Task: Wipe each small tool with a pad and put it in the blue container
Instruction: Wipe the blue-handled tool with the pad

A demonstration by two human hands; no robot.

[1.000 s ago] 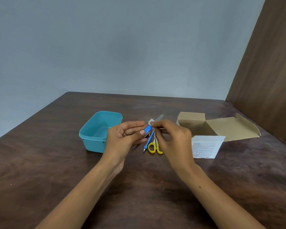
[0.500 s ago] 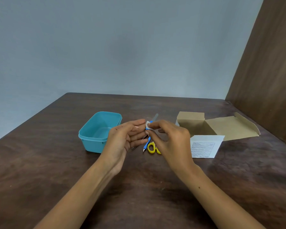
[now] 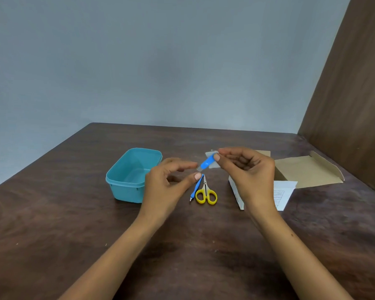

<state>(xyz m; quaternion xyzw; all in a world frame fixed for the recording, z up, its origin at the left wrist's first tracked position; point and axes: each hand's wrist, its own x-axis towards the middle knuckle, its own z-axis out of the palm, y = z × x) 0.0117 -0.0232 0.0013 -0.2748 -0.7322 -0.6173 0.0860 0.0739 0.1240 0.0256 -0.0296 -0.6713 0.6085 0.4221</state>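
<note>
My right hand (image 3: 249, 169) is raised above the table and pinches a small blue-handled tool (image 3: 206, 163) together with a white pad (image 3: 213, 163) that lies behind it. The tool's metal tip points down-left into the gap between the index finger and thumb of my left hand (image 3: 167, 182), whose fingers are apart and do not seem to touch it. The empty blue container (image 3: 126, 187) stands on the table just left of my left hand. A second blue-handled tool (image 3: 195, 188) and yellow-handled scissors (image 3: 206, 194) lie on the table below my hands.
An opened brown cardboard box (image 3: 301, 172) lies flat to the right, with a white printed leaflet (image 3: 284, 193) in front of it, partly behind my right wrist. A brown wooden panel (image 3: 351, 94) rises along the table's right side. The table (image 3: 52, 213) is dark wood.
The blue tool has passed from my left hand's grip to my right hand, which has pulled to the right with tool and pad. My left fingers have opened.
</note>
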